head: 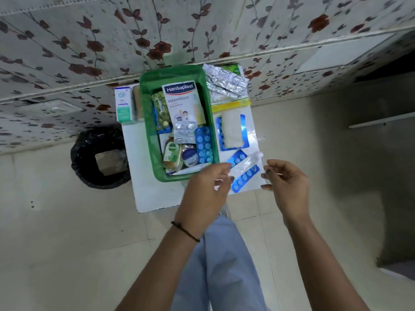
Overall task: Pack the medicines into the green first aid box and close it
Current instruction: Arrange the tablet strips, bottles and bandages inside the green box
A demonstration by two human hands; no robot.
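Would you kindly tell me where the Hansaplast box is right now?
The Hansaplast box lies inside the green first aid box, toward its far end, right of the green-yellow pill strip.

First aid box (148, 122) sits on the table (152, 194) — blister strips (243, 177) right, carton (123, 105) left.

Blue blister strip (243, 179) partly under tube (247, 163)

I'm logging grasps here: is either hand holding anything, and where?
Neither clearly: the left hand and right hand hover, fingers curled, flanking the clear plastic tube on the blue blister strip.
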